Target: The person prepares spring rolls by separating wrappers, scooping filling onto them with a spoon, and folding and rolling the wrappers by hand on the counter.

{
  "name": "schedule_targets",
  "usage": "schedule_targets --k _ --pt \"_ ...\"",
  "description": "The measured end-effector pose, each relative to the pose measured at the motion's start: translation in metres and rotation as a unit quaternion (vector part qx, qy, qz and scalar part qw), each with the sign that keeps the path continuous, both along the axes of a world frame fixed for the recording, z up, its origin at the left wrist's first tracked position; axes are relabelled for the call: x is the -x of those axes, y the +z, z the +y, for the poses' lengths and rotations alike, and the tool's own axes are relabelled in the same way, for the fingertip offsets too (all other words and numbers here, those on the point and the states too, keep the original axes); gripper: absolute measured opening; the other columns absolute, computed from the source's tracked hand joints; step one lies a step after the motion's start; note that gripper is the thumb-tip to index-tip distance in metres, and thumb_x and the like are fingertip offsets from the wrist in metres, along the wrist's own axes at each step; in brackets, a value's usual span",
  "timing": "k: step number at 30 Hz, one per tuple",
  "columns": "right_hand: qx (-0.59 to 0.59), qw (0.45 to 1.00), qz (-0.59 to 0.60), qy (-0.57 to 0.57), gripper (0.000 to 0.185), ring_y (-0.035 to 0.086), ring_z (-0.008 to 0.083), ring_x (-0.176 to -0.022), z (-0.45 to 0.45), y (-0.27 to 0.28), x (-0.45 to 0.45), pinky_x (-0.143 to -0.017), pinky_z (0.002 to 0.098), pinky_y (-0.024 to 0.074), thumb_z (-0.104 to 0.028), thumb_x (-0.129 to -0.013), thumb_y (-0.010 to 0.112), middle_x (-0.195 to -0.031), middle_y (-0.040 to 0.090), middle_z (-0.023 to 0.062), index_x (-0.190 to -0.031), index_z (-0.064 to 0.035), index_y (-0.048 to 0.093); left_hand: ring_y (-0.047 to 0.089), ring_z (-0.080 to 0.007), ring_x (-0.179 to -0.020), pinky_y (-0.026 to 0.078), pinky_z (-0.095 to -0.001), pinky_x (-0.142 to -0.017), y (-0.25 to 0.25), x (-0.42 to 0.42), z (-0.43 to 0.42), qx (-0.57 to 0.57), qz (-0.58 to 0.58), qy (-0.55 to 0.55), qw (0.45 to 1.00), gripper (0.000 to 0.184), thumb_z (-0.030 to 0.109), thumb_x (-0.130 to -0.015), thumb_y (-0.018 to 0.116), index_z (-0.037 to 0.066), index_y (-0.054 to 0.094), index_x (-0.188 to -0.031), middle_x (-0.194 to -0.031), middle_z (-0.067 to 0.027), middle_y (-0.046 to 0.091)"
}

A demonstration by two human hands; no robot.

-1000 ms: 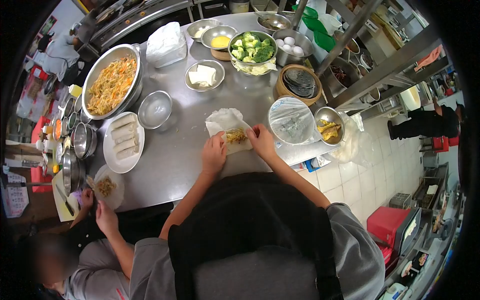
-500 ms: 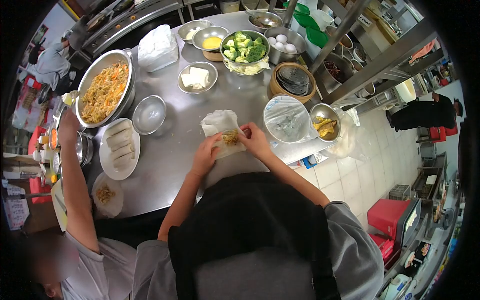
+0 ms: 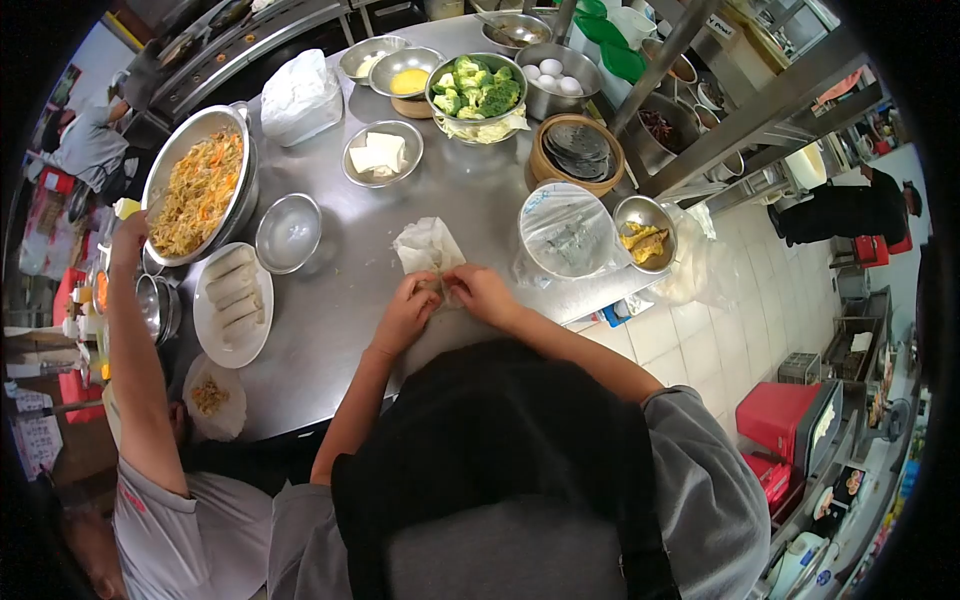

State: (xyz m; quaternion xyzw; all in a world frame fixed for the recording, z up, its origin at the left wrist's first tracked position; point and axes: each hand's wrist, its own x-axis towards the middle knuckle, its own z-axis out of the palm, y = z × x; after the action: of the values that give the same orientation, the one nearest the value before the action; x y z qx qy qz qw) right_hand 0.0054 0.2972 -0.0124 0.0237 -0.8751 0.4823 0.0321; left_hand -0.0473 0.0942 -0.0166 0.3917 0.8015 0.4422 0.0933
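A thin white wrapper (image 3: 427, 245) lies on the steel table (image 3: 350, 330) at the near edge, its far part spread flat. My left hand (image 3: 408, 308) grips its near left side, fingers bent together. On the right side my right hand (image 3: 482, 293) pinches the wrapper, close beside the left. The filling is mostly hidden under my fingers and the folded sheet. To the left, several white rolls (image 3: 236, 300) lie on an oval white plate (image 3: 258, 345).
A co-worker's arm (image 3: 145, 370) reaches to the large noodle bowl (image 3: 150, 200), past a round wrapper with filling (image 3: 215, 398). Behind stand a tofu bowl (image 3: 383, 152), broccoli (image 3: 478, 88), eggs (image 3: 552, 76) and a steamer (image 3: 577, 152). A film-covered bowl (image 3: 568, 230) sits right.
My hands have come closer together, and the near part of the wrapper is now folded over the filling. The co-worker's arm has lifted from the round wrapper to the noodle bowl.
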Motion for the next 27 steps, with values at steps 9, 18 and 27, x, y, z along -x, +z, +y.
schedule_targets --k 9,18,27 --pt "-0.134 0.984 0.060 0.096 0.019 0.060 0.0304 -0.104 0.017 0.020 0.009 -0.081 0.0430 0.0519 -0.019 -0.084 0.070 -0.105 0.053 0.0091 -0.102 -0.0150 0.064 0.054 -0.0335 -0.124 0.046 -0.0429 -0.102 0.002 -0.010 0.002 -0.013 0.109 0.003 0.994 0.022 0.012 -0.077 0.080 0.003 0.066 -0.091 -0.124 -0.0139 0.056" --pt "-0.068 0.991 0.054 0.106 0.015 0.060 0.0338 -0.102 0.017 0.017 0.022 -0.082 0.0444 0.0508 -0.019 -0.086 0.067 -0.104 0.055 0.0099 -0.098 -0.0111 0.062 0.060 -0.0310 -0.102 0.049 -0.0422 -0.084 0.008 -0.021 0.000 0.039 0.178 0.033 0.983 0.032 0.020 -0.072 0.084 0.009 0.066 -0.095 -0.109 -0.0069 0.063" --pt "-0.112 0.983 0.093 0.113 0.013 0.059 0.0323 -0.099 0.015 0.000 0.012 -0.085 0.0430 0.0507 -0.022 -0.088 0.066 -0.098 0.058 0.0090 -0.094 -0.0110 0.062 0.060 -0.0266 -0.094 0.049 -0.0393 -0.078 0.004 -0.028 0.011 0.039 0.233 0.054 0.970 0.026 0.022 -0.079 0.078 0.010 0.067 -0.098 -0.100 -0.0045 0.062"
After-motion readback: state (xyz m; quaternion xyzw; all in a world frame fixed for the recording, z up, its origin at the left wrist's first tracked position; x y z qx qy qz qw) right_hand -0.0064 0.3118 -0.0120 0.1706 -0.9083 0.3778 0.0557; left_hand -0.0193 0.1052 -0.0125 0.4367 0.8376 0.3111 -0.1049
